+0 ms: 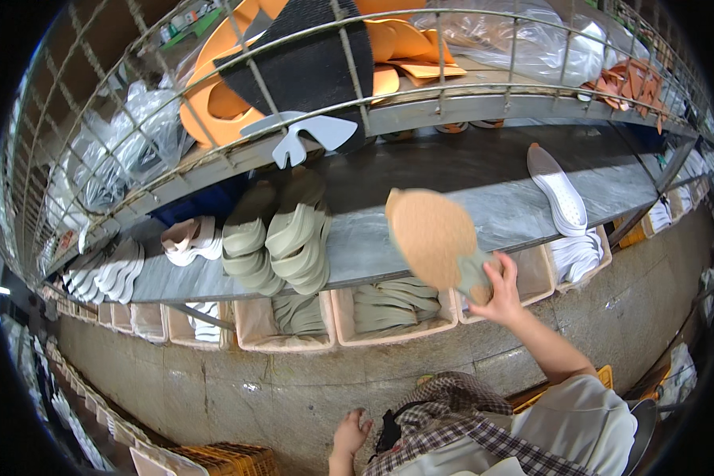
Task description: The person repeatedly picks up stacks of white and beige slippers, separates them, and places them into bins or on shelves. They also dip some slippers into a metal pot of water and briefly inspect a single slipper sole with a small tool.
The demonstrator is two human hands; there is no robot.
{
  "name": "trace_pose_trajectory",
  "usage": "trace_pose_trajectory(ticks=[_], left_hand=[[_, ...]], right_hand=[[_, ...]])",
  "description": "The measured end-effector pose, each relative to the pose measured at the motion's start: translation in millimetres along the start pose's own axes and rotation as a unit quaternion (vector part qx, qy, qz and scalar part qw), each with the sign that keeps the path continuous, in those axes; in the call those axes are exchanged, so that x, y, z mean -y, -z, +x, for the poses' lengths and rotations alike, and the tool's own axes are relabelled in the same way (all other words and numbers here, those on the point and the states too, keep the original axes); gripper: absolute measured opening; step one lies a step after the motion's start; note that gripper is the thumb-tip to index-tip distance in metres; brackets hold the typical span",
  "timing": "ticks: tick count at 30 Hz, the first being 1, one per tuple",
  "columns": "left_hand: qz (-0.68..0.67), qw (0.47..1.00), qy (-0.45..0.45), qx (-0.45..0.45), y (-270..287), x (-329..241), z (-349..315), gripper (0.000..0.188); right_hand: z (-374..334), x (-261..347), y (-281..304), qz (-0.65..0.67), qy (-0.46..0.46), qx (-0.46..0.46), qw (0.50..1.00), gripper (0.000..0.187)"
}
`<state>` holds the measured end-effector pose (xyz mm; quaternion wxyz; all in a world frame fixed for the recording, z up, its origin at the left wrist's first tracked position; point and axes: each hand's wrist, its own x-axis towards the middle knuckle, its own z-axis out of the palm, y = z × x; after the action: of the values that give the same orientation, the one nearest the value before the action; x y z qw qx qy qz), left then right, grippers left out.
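My right hand [501, 292] grips a shoe sole [435, 236] by its narrow end, fingers wrapped over the edge. A tan face of the sole shows, with a grey-green band near my fingers; it is held up in front of the grey bench [357, 247]. Down by my checked apron, my left hand [351, 433] hangs with loosely bent fingers and nothing visible in it. Stacks of pale green soles [297, 246] stand on the bench to the left. Over on the right of the bench lies a single white sole [559, 193].
Below the bench edge stand lined bins, one with green soles [393, 305] and another with white soles [577, 255]. A wire-mesh shelf [420, 111] above the bench carries orange sheets [214, 91] and plastic bags [508, 40]. Yellow crates [230, 458] sit low behind.
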<state>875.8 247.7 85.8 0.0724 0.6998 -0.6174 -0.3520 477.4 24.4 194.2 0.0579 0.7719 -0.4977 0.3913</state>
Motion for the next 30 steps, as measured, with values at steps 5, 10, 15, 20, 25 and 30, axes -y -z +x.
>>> trace_pose_trajectory(ticks=[5, 10, 15, 20, 25, 30], left_hand=[[0.042, 0.998, -0.044, -0.031, 28.5, -32.5, 15.2, 0.039], [0.027, 0.998, -0.05, -0.006, 44.9, -42.0, -9.8, 0.043], [-0.107, 0.971, -0.132, -0.168, 86.4, -46.4, -42.0, 0.046], [-0.363, 0.86, -0.216, -0.287, 137.1, -68.2, -60.0, 0.064], [-0.632, 0.719, -0.163, -0.239, 162.2, -71.8, -93.2, 0.062], [-0.698, 0.634, -0.165, -0.288, 164.5, -57.0, -121.7, 0.059]], right_hand=[[-21.4, 34.9, -3.7, 0.072, 0.044, 0.014, 0.996, 0.094], [-21.0, 68.0, -22.6, 0.156, 0.088, -0.001, 0.984, 0.097], [-30.8, 131.0, -45.6, 0.306, 0.152, 0.069, 0.937, 0.099], [-50.4, 226.4, -50.0, 0.561, 0.078, 0.286, 0.773, 0.096], [-61.4, 307.0, -47.3, 0.768, -0.236, 0.477, 0.356, 0.101], [-70.7, 337.8, -53.2, 0.776, -0.272, 0.513, 0.249, 0.097]])
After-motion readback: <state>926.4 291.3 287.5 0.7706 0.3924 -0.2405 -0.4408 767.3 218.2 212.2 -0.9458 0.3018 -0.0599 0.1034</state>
